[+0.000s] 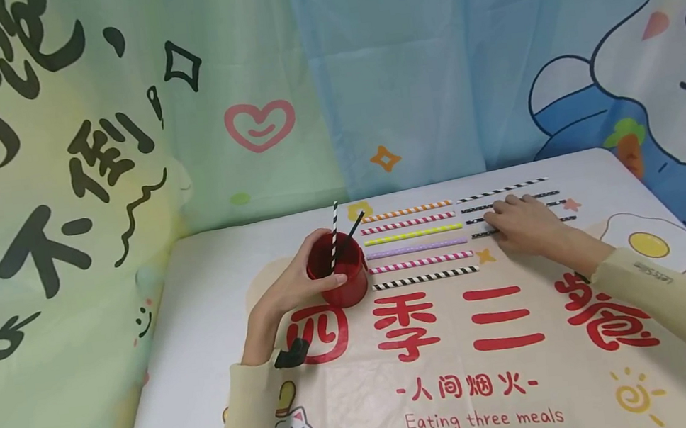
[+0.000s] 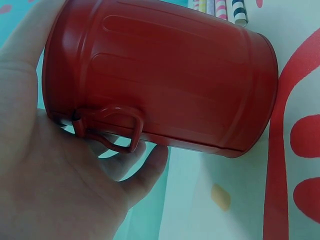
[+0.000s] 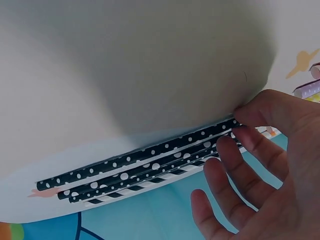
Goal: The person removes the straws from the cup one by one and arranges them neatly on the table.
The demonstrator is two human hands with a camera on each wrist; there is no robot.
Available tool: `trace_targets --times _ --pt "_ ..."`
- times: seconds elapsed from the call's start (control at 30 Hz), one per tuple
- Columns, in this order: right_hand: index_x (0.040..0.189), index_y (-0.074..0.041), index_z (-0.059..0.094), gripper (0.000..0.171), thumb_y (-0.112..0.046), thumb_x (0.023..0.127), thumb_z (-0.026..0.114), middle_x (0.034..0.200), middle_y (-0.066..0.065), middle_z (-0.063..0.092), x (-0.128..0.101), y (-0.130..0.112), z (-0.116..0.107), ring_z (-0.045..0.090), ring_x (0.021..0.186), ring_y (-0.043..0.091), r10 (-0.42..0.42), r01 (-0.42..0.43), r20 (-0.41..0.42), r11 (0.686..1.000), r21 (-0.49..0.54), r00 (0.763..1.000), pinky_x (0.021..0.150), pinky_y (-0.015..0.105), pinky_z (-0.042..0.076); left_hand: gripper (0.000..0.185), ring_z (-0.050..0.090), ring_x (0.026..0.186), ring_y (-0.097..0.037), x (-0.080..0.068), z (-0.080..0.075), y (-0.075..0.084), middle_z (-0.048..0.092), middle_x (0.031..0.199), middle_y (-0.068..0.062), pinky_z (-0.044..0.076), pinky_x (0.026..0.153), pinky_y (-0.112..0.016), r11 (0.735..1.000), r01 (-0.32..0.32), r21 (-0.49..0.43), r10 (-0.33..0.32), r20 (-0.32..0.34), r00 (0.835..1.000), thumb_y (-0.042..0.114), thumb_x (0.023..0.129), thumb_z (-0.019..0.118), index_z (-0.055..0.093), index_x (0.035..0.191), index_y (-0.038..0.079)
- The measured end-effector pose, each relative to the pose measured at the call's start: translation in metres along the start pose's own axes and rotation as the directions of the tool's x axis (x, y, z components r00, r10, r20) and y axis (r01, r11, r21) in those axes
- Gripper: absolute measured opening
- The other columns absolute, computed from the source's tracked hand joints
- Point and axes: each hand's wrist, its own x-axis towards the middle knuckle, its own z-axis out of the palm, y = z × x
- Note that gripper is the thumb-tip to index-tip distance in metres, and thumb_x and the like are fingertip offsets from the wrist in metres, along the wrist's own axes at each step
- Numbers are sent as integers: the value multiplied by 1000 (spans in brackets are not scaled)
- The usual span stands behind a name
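Note:
My left hand [image 1: 290,281] grips a red metal bucket [image 1: 350,291], fingers and thumb round its upper part. The bucket leans slightly, and its small side handle [image 2: 135,132] shows in the left wrist view. A black-and-white striped straw [image 1: 334,226] and a dark straw [image 1: 355,224] stick up out of it. Over the right-hand group of straws is my right hand [image 1: 527,225]. Its thumb and index finger pinch the nearest black straw with white dots [image 3: 140,153]; the other fingers are spread loosely beyond. Two more dotted straws and a striped straw [image 1: 526,184] lie alongside.
Between bucket and right hand lies a column of straws: orange-striped [image 1: 407,211], pink-striped [image 1: 408,223], yellow [image 1: 413,235], purple dotted [image 1: 416,249], another pink-striped one and a black-striped one [image 1: 426,278]. A printed cloth [image 1: 448,333] covers the table. Behind hangs a patterned curtain [image 1: 397,79].

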Motion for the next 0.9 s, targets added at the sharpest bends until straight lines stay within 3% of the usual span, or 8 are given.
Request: trace_targets --times 0.6,0.9 --pt "107 -5 67 26 -17 85 75 103 17 66 4 0 0 59 99 38 37 -38 29 999 18 999 92 61 48 81 46 133 -24 1 -1 -1 47 143 0 55 98 -41 1000 -22 -11 22 13 1000 21 87 78 28 151 30" --pt "122 -1 62 41 -24 89 71 118 24 62 6 -12 -27 56 109 44 62 -61 -16 997 50 998 95 64 46 82 46 133 -24 -1 0 1 47 143 1 56 97 -41 1000 -14 -3 14 7 1000 25 86 78 28 150 32"
